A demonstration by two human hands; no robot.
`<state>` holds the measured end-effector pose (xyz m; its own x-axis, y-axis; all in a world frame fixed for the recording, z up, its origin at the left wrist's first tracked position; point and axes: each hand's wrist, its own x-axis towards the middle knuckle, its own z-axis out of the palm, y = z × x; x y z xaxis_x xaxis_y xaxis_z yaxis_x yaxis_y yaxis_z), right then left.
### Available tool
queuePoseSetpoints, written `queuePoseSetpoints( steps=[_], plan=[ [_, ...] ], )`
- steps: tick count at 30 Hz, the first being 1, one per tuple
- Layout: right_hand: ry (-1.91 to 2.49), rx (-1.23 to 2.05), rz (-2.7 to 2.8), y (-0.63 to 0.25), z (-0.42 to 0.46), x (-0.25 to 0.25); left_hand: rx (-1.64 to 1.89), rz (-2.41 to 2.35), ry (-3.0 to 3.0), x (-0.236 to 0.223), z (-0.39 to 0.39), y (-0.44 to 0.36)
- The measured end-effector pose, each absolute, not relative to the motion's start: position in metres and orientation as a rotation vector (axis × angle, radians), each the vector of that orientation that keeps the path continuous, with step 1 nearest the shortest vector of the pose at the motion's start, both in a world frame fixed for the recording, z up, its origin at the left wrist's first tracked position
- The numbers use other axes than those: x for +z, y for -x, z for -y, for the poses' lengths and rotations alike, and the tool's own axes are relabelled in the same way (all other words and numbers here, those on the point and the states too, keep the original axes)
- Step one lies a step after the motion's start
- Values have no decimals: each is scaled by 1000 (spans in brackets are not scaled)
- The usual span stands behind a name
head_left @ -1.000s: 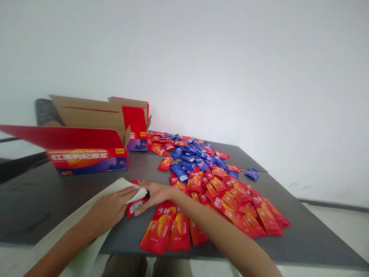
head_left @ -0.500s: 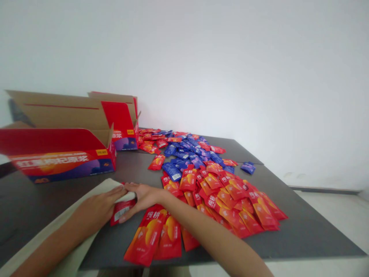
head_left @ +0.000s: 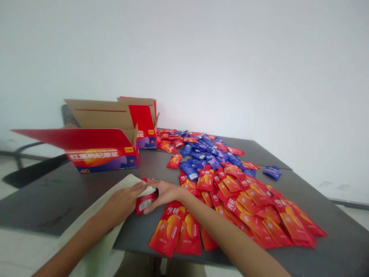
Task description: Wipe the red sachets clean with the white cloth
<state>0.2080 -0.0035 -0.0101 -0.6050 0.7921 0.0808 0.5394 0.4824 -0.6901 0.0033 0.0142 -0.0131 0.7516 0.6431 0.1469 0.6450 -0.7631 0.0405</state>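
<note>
My left hand (head_left: 123, 202) lies on a pale cream cloth (head_left: 127, 183) over a flat, shiny red pouch (head_left: 144, 204); whether it pinches, I cannot tell. Alongside, my right hand (head_left: 164, 192), thumb spread wide, touches that pouch.

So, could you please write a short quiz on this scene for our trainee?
1. What does the left hand rest on?
2. True or false: the nearer box is fully closed.
3. The packet lying apart near the right edge of the table is: a) red, b) blue, c) green.

Key: 1. A pale cloth. 2. False; it stands open. 3. b.
</note>
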Motion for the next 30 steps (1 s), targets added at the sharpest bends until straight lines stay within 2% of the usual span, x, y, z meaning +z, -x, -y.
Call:
queuePoseSetpoints(
  steps=[5, 13, 17, 23, 30],
  plan=[
    [1278, 986, 2340, -211, -3, -16, -248, 923, 2975, -16, 11, -2],
    [1207, 992, 2280, -209, -3, -18, -223, 1117, 2933, -9, 1, -12],
    [1213, 956, 2326, -208, -4, -20, -253, 909, 2997, -19, 18, -11],
    [1144, 1001, 2303, -210, 1, -11, -277, 1207, 2881, -8, -10, -8],
    [1291, 993, 2291, -210, -1, -18, -288, 905, 3052, -15, 15, -5]
  ],
)
